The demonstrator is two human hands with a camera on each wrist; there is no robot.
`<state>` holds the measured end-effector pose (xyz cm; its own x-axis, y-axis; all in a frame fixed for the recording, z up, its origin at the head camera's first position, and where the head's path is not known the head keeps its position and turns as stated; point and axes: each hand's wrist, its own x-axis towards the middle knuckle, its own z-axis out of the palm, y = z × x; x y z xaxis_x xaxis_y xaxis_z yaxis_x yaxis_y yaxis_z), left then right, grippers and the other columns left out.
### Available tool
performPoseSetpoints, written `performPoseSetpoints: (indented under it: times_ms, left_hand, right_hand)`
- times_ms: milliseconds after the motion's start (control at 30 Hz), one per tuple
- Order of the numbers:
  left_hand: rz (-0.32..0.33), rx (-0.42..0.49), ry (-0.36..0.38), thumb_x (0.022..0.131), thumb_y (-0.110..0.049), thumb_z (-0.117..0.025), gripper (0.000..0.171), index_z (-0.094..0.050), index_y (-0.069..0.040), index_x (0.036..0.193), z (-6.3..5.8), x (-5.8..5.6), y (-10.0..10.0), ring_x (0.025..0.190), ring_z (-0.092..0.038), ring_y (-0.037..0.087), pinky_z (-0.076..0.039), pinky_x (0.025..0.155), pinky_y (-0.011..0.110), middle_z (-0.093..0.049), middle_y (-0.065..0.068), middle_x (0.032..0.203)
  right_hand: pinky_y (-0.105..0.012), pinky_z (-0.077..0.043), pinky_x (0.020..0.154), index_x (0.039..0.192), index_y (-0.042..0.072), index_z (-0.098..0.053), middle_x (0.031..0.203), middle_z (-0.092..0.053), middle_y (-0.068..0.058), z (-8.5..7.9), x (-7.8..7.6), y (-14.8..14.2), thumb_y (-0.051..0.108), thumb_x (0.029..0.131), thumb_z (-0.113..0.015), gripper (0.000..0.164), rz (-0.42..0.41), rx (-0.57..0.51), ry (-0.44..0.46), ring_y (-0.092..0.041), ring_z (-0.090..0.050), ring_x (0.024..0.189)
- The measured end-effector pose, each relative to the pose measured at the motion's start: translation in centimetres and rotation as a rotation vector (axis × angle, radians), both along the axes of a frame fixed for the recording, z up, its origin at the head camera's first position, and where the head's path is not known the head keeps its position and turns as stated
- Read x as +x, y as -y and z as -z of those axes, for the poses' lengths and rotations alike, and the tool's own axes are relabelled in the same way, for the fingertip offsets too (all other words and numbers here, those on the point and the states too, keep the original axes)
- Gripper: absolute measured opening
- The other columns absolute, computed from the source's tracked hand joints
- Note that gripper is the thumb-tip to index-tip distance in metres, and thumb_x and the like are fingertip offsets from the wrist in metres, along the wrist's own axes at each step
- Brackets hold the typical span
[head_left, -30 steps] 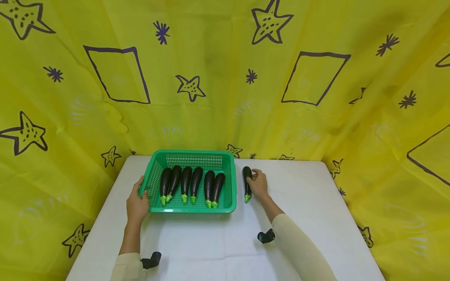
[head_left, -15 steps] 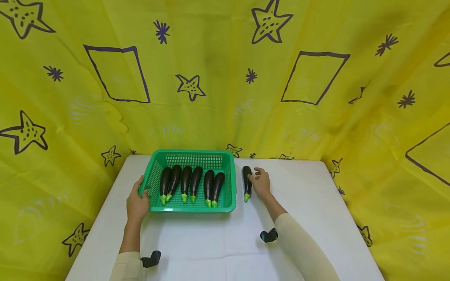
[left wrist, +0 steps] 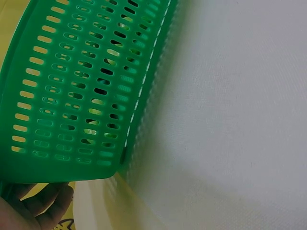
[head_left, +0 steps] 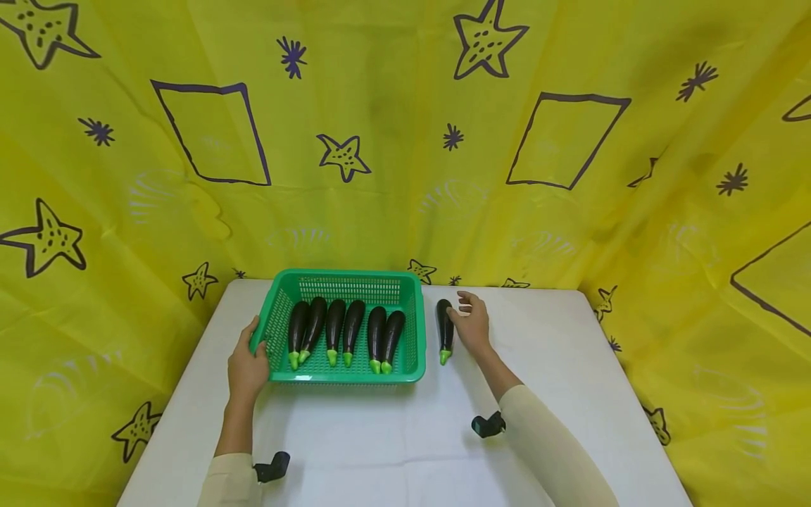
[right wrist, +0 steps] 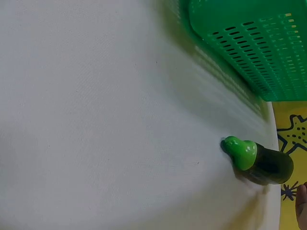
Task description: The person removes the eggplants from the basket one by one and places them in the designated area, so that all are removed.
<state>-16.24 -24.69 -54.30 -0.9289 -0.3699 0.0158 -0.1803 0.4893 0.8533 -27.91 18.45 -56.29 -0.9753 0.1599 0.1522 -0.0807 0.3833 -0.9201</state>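
Observation:
A green plastic basket [head_left: 342, 378] stands on the table with several dark eggplants [head_left: 353, 331] lying in it, their green stem ends toward the person. My left hand [head_left: 247, 370] grips the left rim of the basket; in the left wrist view its fingers [left wrist: 55, 206] curl under the rim. One more eggplant [head_left: 445, 331] lies on the table just right of the basket. Beside it, my right hand [head_left: 472, 327] hovers with loosely bent fingers, thumb at the eggplant's upper right side. In the right wrist view, a fingertip [right wrist: 301, 206] shows at the edge, apart from that eggplant.
A white cloth covers the table [head_left: 538, 366]. Yellow curtains [head_left: 393, 211] with drawn stars and outlines hang behind it and on both sides. A small black camera [head_left: 272, 467] sits at the left wrist, another black camera [head_left: 488, 424] at the right.
My right hand has let go of the loose eggplant and drawn slightly right and away, its fingers spreading. The eggplant stays in place. My left hand and the basket have not moved.

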Motion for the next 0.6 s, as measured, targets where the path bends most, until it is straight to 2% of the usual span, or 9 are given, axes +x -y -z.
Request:
performPoseSetpoints:
  times_ms: [167,333,600]
  left_hand:
    - [0.0,-0.011,-0.003,0.11,-0.003,-0.043,0.057,-0.03,-0.008,0.166,0.1,0.1,0.0,0.144,-0.035,0.056,-0.032,0.113,0.071,-0.035,0.034,0.16]
    - [-0.006,-0.016,-0.01,0.11,-0.003,-0.043,0.057,-0.031,-0.008,0.166,0.0,0.0,0.0,0.145,-0.035,0.055,-0.031,0.114,0.069,-0.036,0.033,0.161]
    - [-0.016,-0.012,-0.004,0.11,-0.002,-0.045,0.058,-0.032,-0.008,0.166,-0.1,0.0,-0.1,0.145,-0.035,0.055,-0.031,0.114,0.069,-0.036,0.032,0.161]
  right_hand:
    - [-0.051,-0.052,0.098,0.141,-0.007,-0.057,0.13,-0.057,-0.028,-1.0,0.6,1.0,0.002,0.095,-0.071,0.049,-0.059,-0.046,-0.063,-0.046,-0.058,0.118]
    - [-0.049,-0.051,0.096,0.143,-0.005,-0.055,0.132,-0.058,-0.026,-2.0,0.8,2.1,0.001,0.097,-0.071,0.049,-0.148,-0.06,-0.108,-0.044,-0.058,0.119]
    - [-0.063,-0.044,0.106,0.143,-0.009,-0.053,0.135,-0.06,-0.028,-2.7,0.9,3.9,0.002,0.095,-0.076,0.054,-0.336,-0.053,-0.179,-0.048,-0.055,0.125]
